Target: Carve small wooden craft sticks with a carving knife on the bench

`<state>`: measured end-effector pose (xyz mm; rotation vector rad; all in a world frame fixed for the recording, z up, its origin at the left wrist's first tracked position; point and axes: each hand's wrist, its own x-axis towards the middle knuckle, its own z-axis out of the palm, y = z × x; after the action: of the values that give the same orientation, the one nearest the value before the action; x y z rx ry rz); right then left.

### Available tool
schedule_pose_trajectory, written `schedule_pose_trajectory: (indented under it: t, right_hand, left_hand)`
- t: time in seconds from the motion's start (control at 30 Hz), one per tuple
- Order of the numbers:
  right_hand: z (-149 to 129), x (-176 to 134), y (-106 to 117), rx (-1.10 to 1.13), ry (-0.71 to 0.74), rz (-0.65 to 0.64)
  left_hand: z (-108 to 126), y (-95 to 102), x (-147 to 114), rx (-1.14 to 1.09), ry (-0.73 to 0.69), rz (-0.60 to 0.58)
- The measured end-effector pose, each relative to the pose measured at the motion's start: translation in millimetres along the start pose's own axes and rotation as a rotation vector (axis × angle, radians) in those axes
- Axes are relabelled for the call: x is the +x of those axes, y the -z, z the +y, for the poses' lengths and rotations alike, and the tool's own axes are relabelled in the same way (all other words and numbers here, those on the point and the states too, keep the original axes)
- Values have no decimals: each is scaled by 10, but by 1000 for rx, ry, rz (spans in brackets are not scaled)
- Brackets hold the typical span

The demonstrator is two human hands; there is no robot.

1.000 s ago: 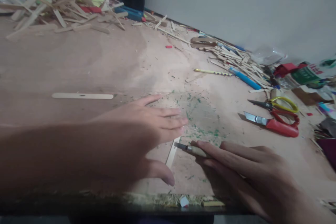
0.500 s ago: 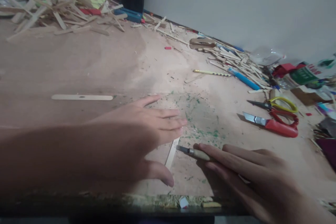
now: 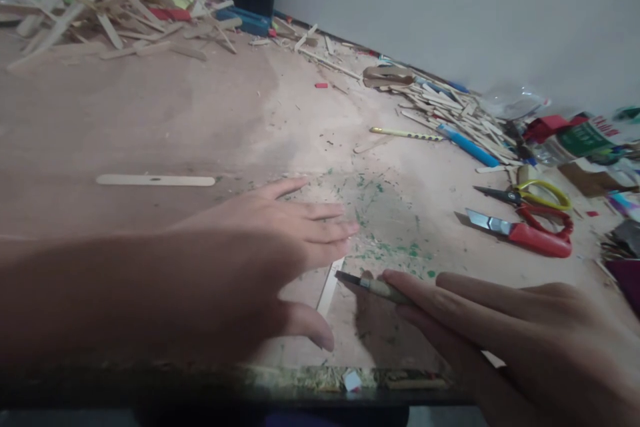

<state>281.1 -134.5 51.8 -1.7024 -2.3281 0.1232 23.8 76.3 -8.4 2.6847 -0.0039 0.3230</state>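
Observation:
My left hand [image 3: 305, 240] lies spread over a popsicle stick [image 3: 329, 290], which slants across the tabletop; its far end is hidden under the fingers and its near end by the thumb. Faint marks show on the stick's bare part. In my right hand [image 3: 480, 320] is a small carving chisel [image 3: 383, 289] with a pale handle, and its metal tip meets the right edge of the stick near those marks. Another popsicle stick [image 3: 156, 180], with a dark spot in its middle, rests to the left beyond my left forearm.
Scissors [image 3: 543, 195] with a yellow handle and a red-handled cutter knife [image 3: 540, 239] lie at the right. Behind them are a blue pen-like tool [image 3: 467, 145], a patterned pencil [image 3: 406, 134] and a heap of sticks [image 3: 450, 107]. More sticks [image 3: 107, 20] pile up far left. Green shavings [image 3: 385, 250] dot the table.
My right hand has shifted slightly to the right and rolled, tilting the chisel's blade, whose tip stays at the stick. The left hand keeps its place; the view has moved a little.

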Motion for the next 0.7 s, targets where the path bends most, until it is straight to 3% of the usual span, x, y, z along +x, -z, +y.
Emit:
schedule_pose_trajectory:
  t: [0.37,0.7]
  right_hand:
    - [136,-1,-26,63,65,-67]
    - [68,-105,-207,7,-50,76]
  left_hand:
    - [-34,-102,3,-27,-41,74]
    - [-25,-81,-20,-5,-40,70]
